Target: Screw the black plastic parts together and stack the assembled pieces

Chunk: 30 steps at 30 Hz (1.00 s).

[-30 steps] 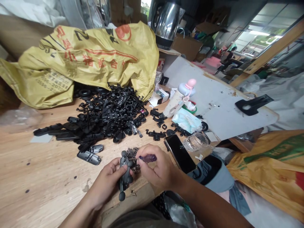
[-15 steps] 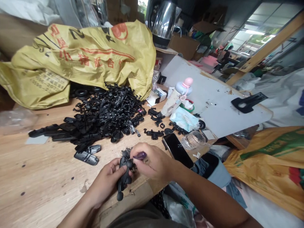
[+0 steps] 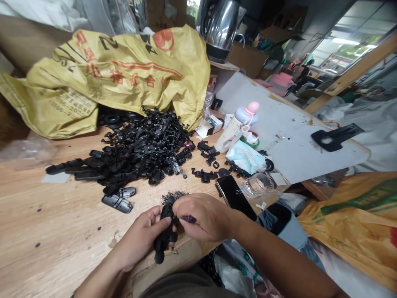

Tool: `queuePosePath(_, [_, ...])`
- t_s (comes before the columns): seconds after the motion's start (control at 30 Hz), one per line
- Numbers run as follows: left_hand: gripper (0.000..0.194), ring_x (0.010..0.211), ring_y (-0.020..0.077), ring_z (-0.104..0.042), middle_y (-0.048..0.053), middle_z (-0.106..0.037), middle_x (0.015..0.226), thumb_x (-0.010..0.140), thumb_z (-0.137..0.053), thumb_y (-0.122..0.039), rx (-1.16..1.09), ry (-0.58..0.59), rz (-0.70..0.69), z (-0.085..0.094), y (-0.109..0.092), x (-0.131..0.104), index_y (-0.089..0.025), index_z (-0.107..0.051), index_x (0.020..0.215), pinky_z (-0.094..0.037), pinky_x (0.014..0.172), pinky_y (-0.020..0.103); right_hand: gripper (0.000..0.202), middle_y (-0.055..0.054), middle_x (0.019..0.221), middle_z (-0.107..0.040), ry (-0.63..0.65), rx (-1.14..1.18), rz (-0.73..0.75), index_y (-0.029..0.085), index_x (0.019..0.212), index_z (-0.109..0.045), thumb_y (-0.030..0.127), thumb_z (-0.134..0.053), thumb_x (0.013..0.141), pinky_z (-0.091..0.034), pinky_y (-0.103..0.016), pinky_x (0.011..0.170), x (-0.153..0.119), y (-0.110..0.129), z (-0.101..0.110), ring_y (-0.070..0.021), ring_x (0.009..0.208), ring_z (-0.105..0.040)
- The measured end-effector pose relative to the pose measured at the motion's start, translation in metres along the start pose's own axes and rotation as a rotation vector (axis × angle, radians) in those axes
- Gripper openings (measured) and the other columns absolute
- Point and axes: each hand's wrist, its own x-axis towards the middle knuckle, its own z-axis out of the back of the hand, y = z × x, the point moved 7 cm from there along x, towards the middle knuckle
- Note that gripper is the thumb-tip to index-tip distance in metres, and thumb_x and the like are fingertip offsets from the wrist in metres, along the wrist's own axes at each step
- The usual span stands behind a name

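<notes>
My left hand (image 3: 151, 225) is closed around a black plastic part (image 3: 166, 236) with rounded knob ends, held tilted over the table's near edge. My right hand (image 3: 203, 217) grips a screwdriver (image 3: 188, 219) by its dark purple handle. Its working end is at the black part, where my fingers hide it. Just beyond both hands lies a small heap of tiny screws (image 3: 173, 196), partly covered by the right hand.
A big pile of black plastic parts (image 3: 145, 145) spreads before a yellow sack (image 3: 133, 74). To the right are a phone (image 3: 235, 196), a clear glass dish (image 3: 257, 185), a pale bottle (image 3: 231, 132) and a blue packet (image 3: 246, 157). An electric kettle (image 3: 221, 29) stands behind.
The view has shifted slightly, so the table's contents sit further right. My right hand has turned, tipping the screwdriver handle lower. Both hands keep hold of the same things.
</notes>
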Motion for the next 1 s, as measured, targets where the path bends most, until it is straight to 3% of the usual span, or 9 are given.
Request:
queuePosePath(0.13, [0.021, 0.053, 0.0121, -0.057, 0.000, -0.062, 0.066, 0.072, -0.062, -0.034, 0.018, -0.025, -0.054, 0.007, 0.000, 0.005, -0.017, -0.053, 0.081, -0.045, 0.051, 0.023, 0.015, -0.008, 0.083, -0.059, 0.070, 0.037, -0.076, 0.019, 0.090, -0.041, 0.009, -0.039, 0.079, -0.051, -0.032, 0.070, 0.005, 0.000, 0.003, -0.0174, 0.081, -0.058])
queuePosePath(0.27, [0.021, 0.063, 0.0129, -0.059, 0.000, -0.064, 0.070, 0.071, -0.063, -0.032, 0.021, -0.169, -0.182, 0.025, -0.005, 0.013, -0.017, -0.055, 0.082, -0.047, 0.062, 0.025, 0.022, -0.005, 0.082, -0.056, -0.287, 0.215, -0.092, 0.021, 0.093, -0.039, 0.007, -0.042, 0.076, -0.051, -0.030, 0.068, 0.002, 0.011, 0.032, -0.0138, 0.075, -0.057])
queuePosePath(0.33, [0.023, 0.067, 0.0132, -0.060, 0.000, -0.066, 0.073, 0.071, -0.064, -0.033, -0.016, -0.226, -0.203, 0.031, -0.007, 0.013, -0.018, -0.054, 0.085, -0.047, 0.066, 0.025, 0.024, -0.004, 0.081, -0.055, -0.352, 0.295, -0.100, 0.022, 0.094, -0.039, 0.006, -0.042, 0.075, -0.051, -0.028, 0.065, -0.002, 0.016, 0.032, -0.0128, 0.073, -0.057])
queuePosePath(0.53, [0.029, 0.075, 0.0160, -0.063, 0.003, -0.069, 0.080, 0.066, -0.068, -0.031, -0.040, -0.265, -0.238, 0.031, -0.020, 0.006, -0.018, -0.055, 0.088, -0.048, 0.071, 0.026, 0.022, -0.005, 0.082, -0.056, -0.279, 0.291, -0.189, 0.020, 0.093, -0.041, 0.007, -0.044, 0.075, -0.051, -0.030, 0.068, -0.012, 0.010, 0.008, -0.0143, 0.077, -0.058])
queuePosePath(0.73, [0.025, 0.071, 0.0147, -0.063, 0.000, -0.069, 0.071, 0.063, -0.071, -0.030, 0.006, -0.330, -0.325, 0.031, -0.029, 0.002, -0.018, -0.059, 0.081, -0.048, 0.065, 0.022, 0.018, -0.009, 0.085, -0.059, -0.182, 0.106, -0.286, 0.019, 0.094, -0.040, 0.008, -0.043, 0.079, -0.051, -0.031, 0.071, -0.008, 0.012, -0.006, -0.0169, 0.082, -0.059])
queuePosePath(0.83, [0.027, 0.069, 0.0156, -0.064, 0.000, -0.069, 0.069, 0.060, -0.073, -0.030, -0.082, -0.354, -0.288, 0.033, -0.021, 0.004, -0.018, -0.058, 0.079, -0.049, 0.064, 0.023, 0.020, -0.008, 0.082, -0.059, -0.204, -0.022, -0.271, 0.019, 0.098, -0.040, 0.009, -0.044, 0.081, -0.052, -0.031, 0.068, -0.007, 0.027, -0.009, -0.0181, 0.080, -0.060])
queuePosePath(0.93, [0.029, 0.063, 0.0142, -0.064, 0.000, -0.069, 0.073, 0.062, -0.072, -0.028, -0.217, -0.342, -0.183, 0.035, -0.009, 0.005, -0.019, -0.055, 0.084, -0.051, 0.062, 0.026, 0.030, -0.007, 0.080, -0.060, -0.370, -0.006, -0.171, 0.021, 0.106, -0.039, 0.011, -0.047, 0.079, -0.053, -0.031, 0.065, -0.016, 0.043, 0.002, -0.0179, 0.075, -0.060])
queuePosePath(1.0, [0.028, 0.064, 0.0145, -0.065, 0.002, -0.070, 0.079, 0.064, -0.070, -0.025, -0.272, -0.329, -0.136, 0.038, -0.004, 0.003, -0.019, -0.053, 0.086, -0.053, 0.062, 0.029, 0.036, -0.007, 0.081, -0.060, -0.479, -0.019, -0.190, 0.022, 0.109, -0.039, 0.009, -0.049, 0.077, -0.053, -0.032, 0.066, -0.028, 0.039, 0.011, -0.0182, 0.075, -0.060])
